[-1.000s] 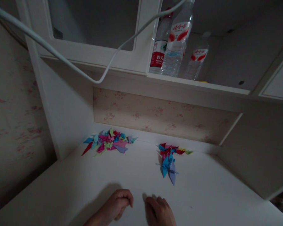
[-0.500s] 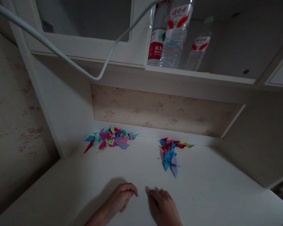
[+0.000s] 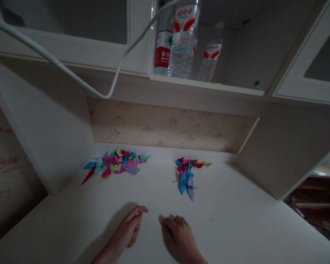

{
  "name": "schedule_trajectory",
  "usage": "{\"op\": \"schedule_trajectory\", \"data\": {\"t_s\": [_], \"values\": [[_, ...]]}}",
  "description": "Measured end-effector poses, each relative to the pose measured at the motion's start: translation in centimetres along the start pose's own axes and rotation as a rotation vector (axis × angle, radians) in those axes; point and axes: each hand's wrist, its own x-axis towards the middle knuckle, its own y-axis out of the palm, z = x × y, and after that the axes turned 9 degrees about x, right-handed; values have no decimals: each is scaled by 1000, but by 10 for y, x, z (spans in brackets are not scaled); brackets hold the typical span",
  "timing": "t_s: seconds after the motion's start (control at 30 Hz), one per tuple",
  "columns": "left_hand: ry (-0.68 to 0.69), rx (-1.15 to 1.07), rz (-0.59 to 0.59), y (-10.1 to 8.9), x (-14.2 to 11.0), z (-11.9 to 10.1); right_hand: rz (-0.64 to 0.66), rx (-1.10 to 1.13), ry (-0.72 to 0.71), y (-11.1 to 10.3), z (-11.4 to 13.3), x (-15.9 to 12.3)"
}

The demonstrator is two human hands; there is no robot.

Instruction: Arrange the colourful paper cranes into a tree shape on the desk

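My left hand (image 3: 129,227) hovers over or rests at the front of the white tabletop (image 3: 222,209), index finger stretched out, the others loosely bent; nothing shows in it. To its right, my right hand (image 3: 178,234) lies with its fingers curled under and its fingertips hidden; no object shows in it. The two hands are apart. Beyond the right hand sits a small cluster of folded paper cranes (image 3: 185,178), blue, red and purple. A larger pile of colourful paper cranes (image 3: 117,163) lies at the back left. Neither hand touches the cranes.
A white cable (image 3: 71,75) hangs in front of the upper cabinet. Plastic water bottles (image 3: 181,55) stand on the open shelf (image 3: 209,85) above the table. Side panels (image 3: 269,154) border the table, with flowered wallpaper (image 3: 165,126) at the back.
The view has turned to the right, so everything appears shifted left. My left index finger has straightened outward. My right hand stays curled, and the cranes lie as before.
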Motion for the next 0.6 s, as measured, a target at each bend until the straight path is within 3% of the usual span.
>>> {"op": "schedule_trajectory", "data": {"t_s": [0.33,0.6], "values": [[3,-12,-54,6,-3,-4,21,30,-3,1,-2,1],[37,43,-30,4,-5,-3,69,74,33,2,-4,1]]}}
